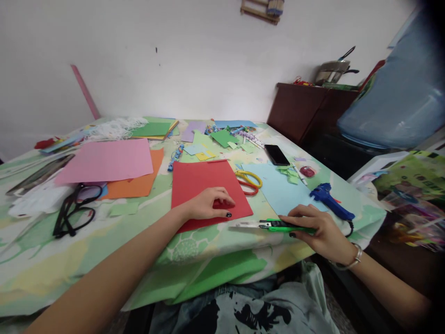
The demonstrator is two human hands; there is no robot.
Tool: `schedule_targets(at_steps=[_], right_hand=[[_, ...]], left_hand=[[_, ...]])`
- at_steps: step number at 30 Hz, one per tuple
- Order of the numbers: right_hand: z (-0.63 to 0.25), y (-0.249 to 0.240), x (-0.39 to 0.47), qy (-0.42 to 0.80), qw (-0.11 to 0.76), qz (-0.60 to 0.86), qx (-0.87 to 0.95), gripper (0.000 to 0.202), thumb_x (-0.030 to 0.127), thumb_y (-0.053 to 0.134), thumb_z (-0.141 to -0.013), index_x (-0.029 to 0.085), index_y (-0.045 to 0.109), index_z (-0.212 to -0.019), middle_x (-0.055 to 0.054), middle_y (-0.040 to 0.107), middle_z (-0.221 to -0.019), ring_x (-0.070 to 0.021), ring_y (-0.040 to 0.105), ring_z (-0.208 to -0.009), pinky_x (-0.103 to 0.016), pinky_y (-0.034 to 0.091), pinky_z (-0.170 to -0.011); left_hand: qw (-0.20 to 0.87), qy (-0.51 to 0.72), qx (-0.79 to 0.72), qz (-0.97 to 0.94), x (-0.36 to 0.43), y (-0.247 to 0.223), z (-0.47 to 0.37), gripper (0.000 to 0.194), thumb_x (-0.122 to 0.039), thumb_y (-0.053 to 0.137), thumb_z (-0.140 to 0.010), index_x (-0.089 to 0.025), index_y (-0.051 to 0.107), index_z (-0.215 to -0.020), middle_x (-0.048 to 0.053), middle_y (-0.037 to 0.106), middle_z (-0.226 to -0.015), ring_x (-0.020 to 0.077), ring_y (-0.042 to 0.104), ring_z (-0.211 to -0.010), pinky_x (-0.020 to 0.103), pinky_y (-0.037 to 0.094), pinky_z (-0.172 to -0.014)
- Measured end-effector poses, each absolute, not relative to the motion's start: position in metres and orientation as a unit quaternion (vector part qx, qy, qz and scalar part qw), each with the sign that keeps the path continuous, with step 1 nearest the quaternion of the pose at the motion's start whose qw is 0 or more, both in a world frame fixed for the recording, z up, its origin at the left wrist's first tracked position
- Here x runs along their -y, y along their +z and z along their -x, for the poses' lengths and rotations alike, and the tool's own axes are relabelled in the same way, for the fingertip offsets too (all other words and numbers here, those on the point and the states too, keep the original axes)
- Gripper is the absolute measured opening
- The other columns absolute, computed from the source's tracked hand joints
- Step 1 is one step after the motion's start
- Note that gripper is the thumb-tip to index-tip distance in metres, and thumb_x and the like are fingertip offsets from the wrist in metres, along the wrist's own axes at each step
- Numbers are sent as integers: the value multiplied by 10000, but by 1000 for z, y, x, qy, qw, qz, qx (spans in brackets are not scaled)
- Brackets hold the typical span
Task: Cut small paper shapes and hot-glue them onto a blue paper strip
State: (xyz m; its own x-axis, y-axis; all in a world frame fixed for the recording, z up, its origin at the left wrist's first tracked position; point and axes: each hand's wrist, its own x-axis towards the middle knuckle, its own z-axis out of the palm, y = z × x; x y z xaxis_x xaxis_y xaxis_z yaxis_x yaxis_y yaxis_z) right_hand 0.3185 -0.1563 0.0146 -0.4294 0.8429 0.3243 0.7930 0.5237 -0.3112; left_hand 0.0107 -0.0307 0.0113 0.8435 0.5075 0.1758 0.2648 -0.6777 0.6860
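Note:
My left hand [210, 204] rests on a sheet of red paper [201, 178], its fingers loosely curved and apart, with nothing in them. In my right hand [318, 227] is a green utility knife [278, 226], held by the handle with its blade out and pointing left, close to the paper's lower right corner. Scissors [253, 178] with yellow and red handles lie at the right side of the red sheet, their blades hidden. Beyond my right hand is a light blue sheet [274, 185]. A blue glue gun [332, 202] lies to its right.
Pink paper [107, 160] overlaps orange paper [149, 178] on the left, near black glasses [74, 213]. A phone [276, 154], green scraps [289, 174] and a red round object [307, 171] lie right. White string [114, 129] is piled at the back. The table's front edge [208, 253] is close.

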Motion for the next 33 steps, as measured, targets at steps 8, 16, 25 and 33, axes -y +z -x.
schedule_targets(at_steps=[8, 16, 25, 33], right_hand=[[-340, 11, 165, 82, 295, 571, 762, 311, 207, 583, -784, 246, 684, -1075, -53, 648, -965, -204, 614, -853, -302, 486, -720], [-354, 5, 171, 52, 316, 622, 714, 326, 290, 593, -785, 247, 671, -1098, -58, 656, -1025, -232, 631, -894, -335, 519, -752], [-365, 2, 177, 17, 316, 631, 708, 319, 335, 601, -785, 247, 682, -1080, -52, 671, -1024, -241, 651, -888, -325, 540, -718], [-362, 8, 163, -47, 288, 629, 721, 319, 309, 565, -804, 225, 679, -1090, -72, 674, -1004, -246, 652, -857, -367, 528, -747]], left_hand=[[342, 106, -253, -899, 41, 18, -18, 164, -207, 613, -709, -172, 615, -870, 24, 596, -812, 161, 543, -767, 288, 424, -726], [205, 91, -386, -895, 53, 23, -25, 253, -251, 669, -603, -174, 499, -775, 42, 547, -798, 176, 507, -683, 238, 362, -531], [307, 94, -394, -861, 43, 28, -36, 147, -161, 634, -590, -173, 521, -683, 20, 573, -710, 139, 493, -602, 230, 344, -496], [382, 221, -318, -839, 28, 24, -57, 145, -284, 585, -743, -149, 578, -692, 1, 594, -683, 137, 541, -651, 254, 420, -619]])
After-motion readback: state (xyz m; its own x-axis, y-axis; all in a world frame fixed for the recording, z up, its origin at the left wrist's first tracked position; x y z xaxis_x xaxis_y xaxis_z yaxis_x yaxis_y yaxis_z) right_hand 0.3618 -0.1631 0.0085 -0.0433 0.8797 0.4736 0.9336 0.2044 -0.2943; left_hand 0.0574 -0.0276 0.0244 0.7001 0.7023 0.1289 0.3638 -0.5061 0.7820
